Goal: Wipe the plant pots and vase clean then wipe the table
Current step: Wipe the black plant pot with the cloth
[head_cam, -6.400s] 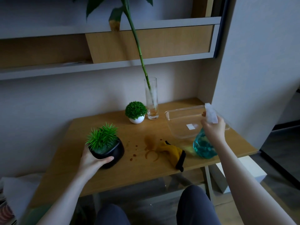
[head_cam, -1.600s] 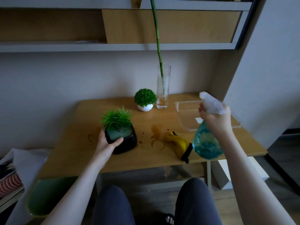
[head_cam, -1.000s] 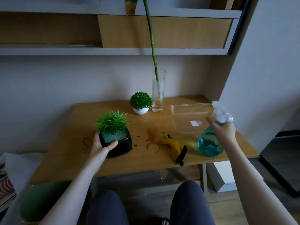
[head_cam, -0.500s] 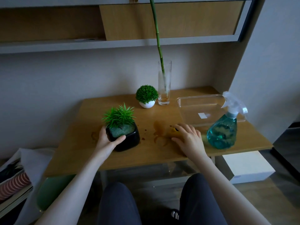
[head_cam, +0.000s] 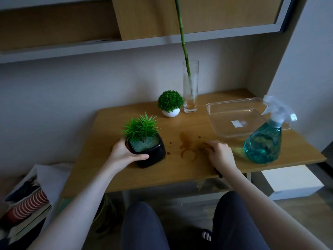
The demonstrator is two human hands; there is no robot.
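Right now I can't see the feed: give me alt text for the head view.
The left hand grips a black plant pot on the wooden table, while the right hand covers a cloth beside brown stains. Behind stand a white pot and glass vase; a clear tray and blue spray bottle sit right.

A black squarish pot (head_cam: 153, 156) with a spiky green plant stands upright just left of frame centre on the wooden table (head_cam: 108, 165) – the tabletop carries brown ring stains and drips at its middle. Toward the back, above centre, a small white round pot (head_cam: 171, 113) with a green ball-shaped plant sits just beside a tall clear glass vase (head_cam: 190, 87) – upright, holding one long green stalk.
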